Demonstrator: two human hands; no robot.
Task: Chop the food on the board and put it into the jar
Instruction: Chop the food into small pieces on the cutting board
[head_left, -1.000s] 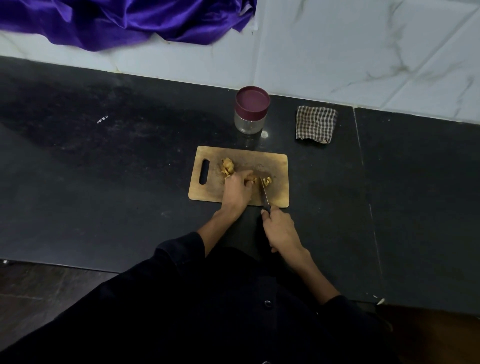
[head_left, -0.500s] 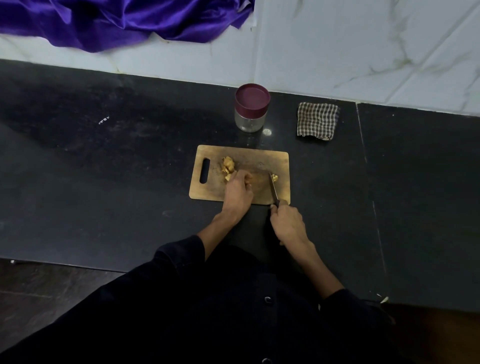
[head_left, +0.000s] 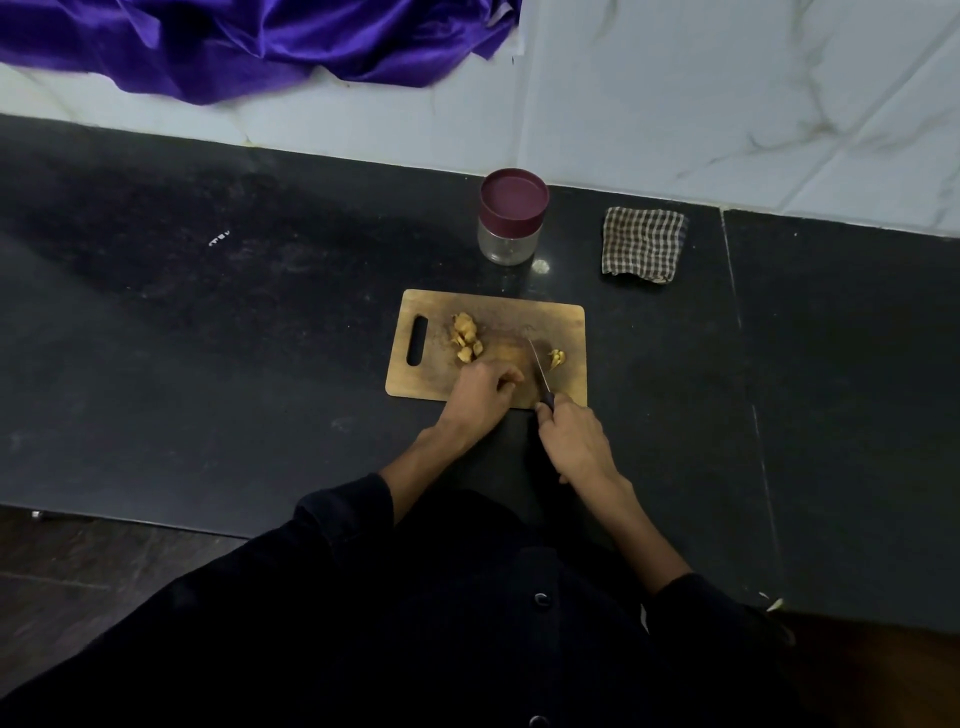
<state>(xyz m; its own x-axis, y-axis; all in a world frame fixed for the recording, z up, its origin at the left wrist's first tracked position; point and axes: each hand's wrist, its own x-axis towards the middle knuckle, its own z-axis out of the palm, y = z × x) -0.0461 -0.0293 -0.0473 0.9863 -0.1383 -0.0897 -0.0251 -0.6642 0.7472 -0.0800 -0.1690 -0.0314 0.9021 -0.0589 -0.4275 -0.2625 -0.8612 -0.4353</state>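
Here I look down on a wooden cutting board (head_left: 415, 382) lying on the dark counter (head_left: 234, 364), its handle slot to my left. My right hand (head_left: 574, 447) is curled round the dark handle of a knife (head_left: 540, 371) at the board's near edge, thumb and fingers wrapped tight on it. The blade runs away from me across the right half of the board, its tip toward the middle. Just to the right of the blade lies a small heap of cut yellowish bits (head_left: 557, 358), close to the board's right edge.

My left hand (head_left: 480, 397) rests on the board's near middle with its fingers curled under. I cannot tell whether it pins a piece of food beneath them, as the fingertips hide whatever lies there. Beyond that hand, near the handle slot, sits the bigger clump of food (head_left: 465, 338), lumpy and golden-brown, apart from the knife.

The jar (head_left: 511, 218) stands upright behind the board, near the wall, clear glass with a maroon lid on top. It is well apart from both hands. To its right a checked cloth (head_left: 643, 244) lies folded on the counter. A purple cloth (head_left: 260, 41) drapes over the pale marble wall (head_left: 727, 104) at top left. My dark sleeves (head_left: 348, 514) fill the bottom of the view.
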